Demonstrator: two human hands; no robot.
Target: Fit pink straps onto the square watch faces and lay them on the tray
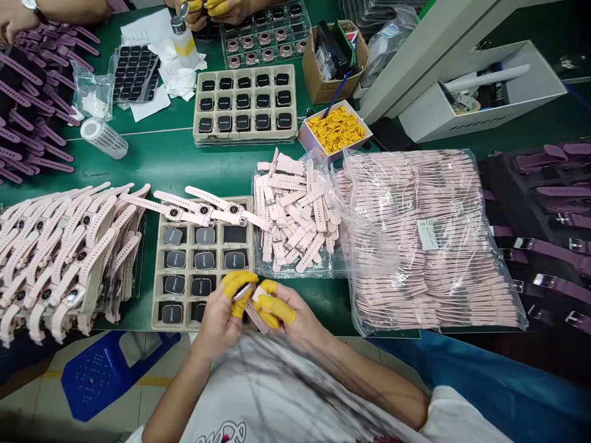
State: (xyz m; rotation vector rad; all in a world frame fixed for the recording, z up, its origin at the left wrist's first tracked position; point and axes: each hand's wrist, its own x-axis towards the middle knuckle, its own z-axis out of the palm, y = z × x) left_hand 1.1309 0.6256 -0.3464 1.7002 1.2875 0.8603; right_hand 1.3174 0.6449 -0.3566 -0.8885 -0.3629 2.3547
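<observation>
My left hand (224, 317), yellow finger cots on its fingertips, is closed around a small watch case (243, 291) seen edge-on. My right hand (289, 311), also in yellow cots, pinches a pale pink watch strap (253, 317) right beside the case. Whether strap and case are joined is hidden by the fingers. Under and left of my hands lies a beige compartment tray (156, 295) of square dark watch cases. Several watches with pink straps (203, 214) rest across its far row. Beyond my right hand is a pile of loose pink straps (295, 215) on clear plastic.
Stacked pink-strapped watches (50, 258) stand at left, a large bag of straps (415, 246) at right. Farther back are a second case tray (198, 117), a box of yellow finger cots (335, 129) and a dispenser bottle (184, 46). A co-worker's gloved hands (207, 9) work across the table.
</observation>
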